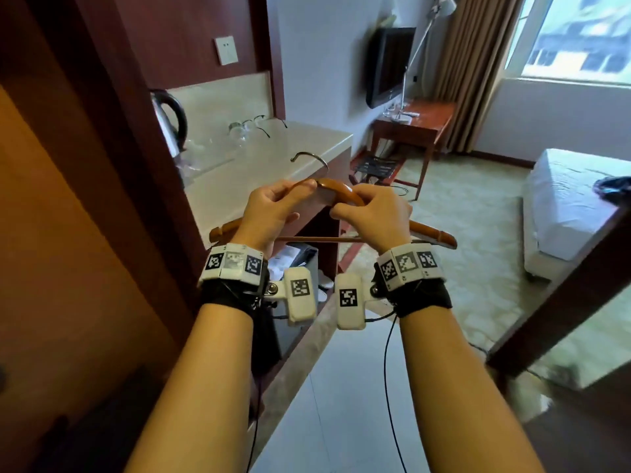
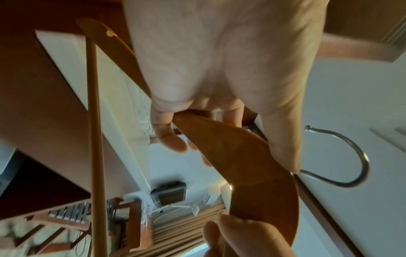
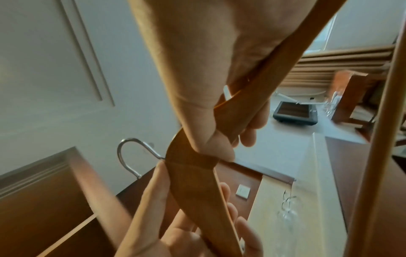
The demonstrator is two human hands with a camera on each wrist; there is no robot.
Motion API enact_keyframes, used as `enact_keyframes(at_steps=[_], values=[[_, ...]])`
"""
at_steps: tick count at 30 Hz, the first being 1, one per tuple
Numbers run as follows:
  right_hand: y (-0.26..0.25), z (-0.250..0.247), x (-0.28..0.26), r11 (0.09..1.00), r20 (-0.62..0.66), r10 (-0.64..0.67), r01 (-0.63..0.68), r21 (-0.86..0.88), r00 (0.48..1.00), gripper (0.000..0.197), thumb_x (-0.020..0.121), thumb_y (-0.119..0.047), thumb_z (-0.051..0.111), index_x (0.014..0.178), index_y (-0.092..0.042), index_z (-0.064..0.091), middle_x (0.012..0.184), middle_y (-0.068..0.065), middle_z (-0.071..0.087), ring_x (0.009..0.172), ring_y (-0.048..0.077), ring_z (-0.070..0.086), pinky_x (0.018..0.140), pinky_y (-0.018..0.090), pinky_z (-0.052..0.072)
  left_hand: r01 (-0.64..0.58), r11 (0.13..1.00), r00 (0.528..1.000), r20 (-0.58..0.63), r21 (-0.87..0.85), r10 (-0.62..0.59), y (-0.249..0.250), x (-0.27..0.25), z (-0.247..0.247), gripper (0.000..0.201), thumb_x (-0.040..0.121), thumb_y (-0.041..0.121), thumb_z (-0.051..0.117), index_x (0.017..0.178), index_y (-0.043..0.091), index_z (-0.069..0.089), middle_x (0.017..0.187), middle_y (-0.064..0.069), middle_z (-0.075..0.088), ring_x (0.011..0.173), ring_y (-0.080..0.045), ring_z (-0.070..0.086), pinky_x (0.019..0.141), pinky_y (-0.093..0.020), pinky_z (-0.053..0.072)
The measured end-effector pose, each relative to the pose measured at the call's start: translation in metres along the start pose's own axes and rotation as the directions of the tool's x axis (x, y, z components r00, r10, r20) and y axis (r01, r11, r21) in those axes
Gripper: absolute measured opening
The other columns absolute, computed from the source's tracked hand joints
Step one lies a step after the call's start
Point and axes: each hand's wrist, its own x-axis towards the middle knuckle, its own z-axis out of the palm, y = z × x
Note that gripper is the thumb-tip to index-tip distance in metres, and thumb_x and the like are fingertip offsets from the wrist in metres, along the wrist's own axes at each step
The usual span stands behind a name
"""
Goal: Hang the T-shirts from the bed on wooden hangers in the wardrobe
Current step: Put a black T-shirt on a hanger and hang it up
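Both hands hold one wooden hanger (image 1: 336, 191) level in front of me, its metal hook (image 1: 309, 158) pointing away. My left hand (image 1: 273, 208) grips the left arm of the hanger (image 2: 230, 149) near the middle, thumb on top. My right hand (image 1: 370, 213) grips the right arm of the hanger (image 3: 193, 175) beside the middle. The hook (image 2: 351, 165) sticks out past the thumb. The bed (image 1: 573, 206) with white sheets lies at the right; a dark garment (image 1: 614, 187) lies on it at the frame edge.
A dark wooden wardrobe frame (image 1: 102, 148) stands close at the left. Behind the hanger is a white counter (image 1: 273, 155) with a kettle (image 1: 169, 121) and glasses. A desk (image 1: 416, 126) with a lamp, a wall TV (image 1: 389, 66) and curtains stand farther back. A wooden panel edge (image 1: 560, 288) crosses at right.
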Motion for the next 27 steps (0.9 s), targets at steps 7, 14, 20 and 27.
enact_keyframes(at_steps=[7,14,20,27], values=[[0.12,-0.067,0.061,0.989,-0.047,0.148,-0.148,0.005,0.988,0.017,0.069,-0.044,0.077,0.065,-0.031,0.067,0.048,-0.016,0.051,0.065,0.006,0.054,0.093,0.046,0.044,0.011,0.999,0.988,0.154,0.031,-0.016,-0.04,0.07,0.14,0.011,0.087,0.034,0.071,0.079,0.026,0.07,0.08,0.005,0.066,0.079,-0.007,0.059,0.078,-0.027,0.045],[0.207,-0.119,0.122,0.981,-0.121,0.194,-0.194,0.013,0.973,0.011,0.07,-0.039,0.079,0.068,-0.031,0.072,0.055,-0.011,0.058,0.063,0.007,0.054,0.087,0.046,0.049,0.063,0.998,0.966,0.252,-0.009,-0.059,-0.071,0.141,0.247,0.022,0.08,0.042,0.075,0.089,0.022,0.072,0.1,-0.013,0.073,0.096,-0.024,0.068,0.086,-0.035,0.052],[0.273,-0.133,0.187,0.967,-0.157,0.253,-0.254,0.017,0.955,0.01,0.069,-0.039,0.08,0.071,-0.032,0.074,0.055,-0.014,0.061,0.06,0.004,0.055,0.085,0.045,0.051,0.05,0.998,0.951,0.304,0.027,-0.056,-0.105,0.223,0.31,0.036,0.075,0.052,0.076,0.09,0.019,0.074,0.103,-0.021,0.069,0.094,-0.034,0.065,0.089,-0.049,0.05],[0.353,-0.145,0.311,0.958,-0.228,0.282,-0.286,0.014,0.932,0.014,0.068,-0.037,0.081,0.064,-0.041,0.069,0.055,-0.023,0.061,0.059,0.0,0.056,0.082,0.042,0.05,0.05,0.999,0.9,0.433,0.012,-0.05,-0.149,0.368,0.39,0.037,0.082,0.048,0.071,0.102,0.016,0.072,0.093,-0.001,0.073,0.089,-0.016,0.067,0.079,-0.038,0.052]])
